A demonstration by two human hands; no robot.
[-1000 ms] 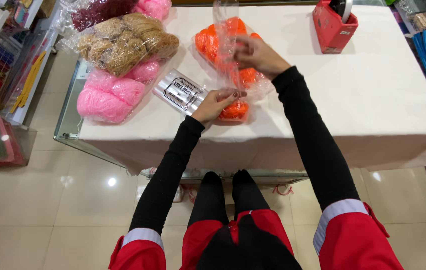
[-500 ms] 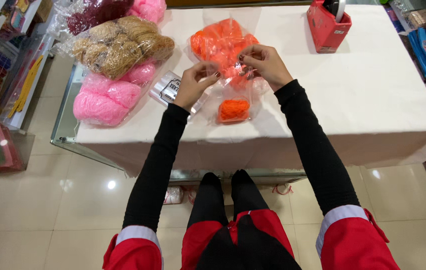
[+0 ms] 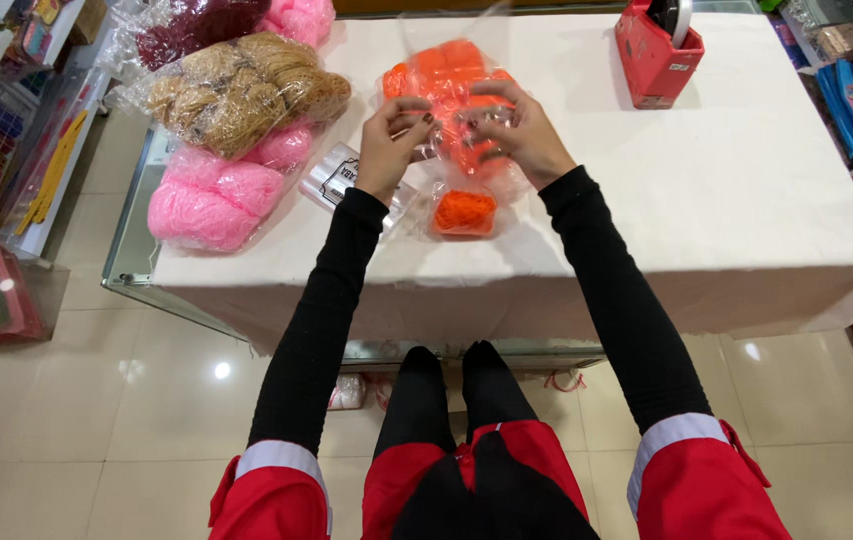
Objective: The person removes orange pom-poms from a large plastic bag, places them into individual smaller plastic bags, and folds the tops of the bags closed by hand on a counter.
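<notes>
My fingers [image 3: 415, 122] are pinching the clear bag [image 3: 467, 150] of orange yarn [image 3: 447, 75] with both hands. I am holding it gently over the bench [image 3: 747, 200], so one loose ball [image 3: 465, 212] isn't rolling away.

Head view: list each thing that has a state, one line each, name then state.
Left hand: gripping the clear bag's edge.
Right hand: gripping the clear bag.
Clear bag: holds orange yarn, lifted at the hands.
Orange skein: lying on the tablecloth below the hands.
Pink yarn: bagged, at the table edge.
Tan yarn: bagged, on the pile.
Red holder: upright.
</notes>
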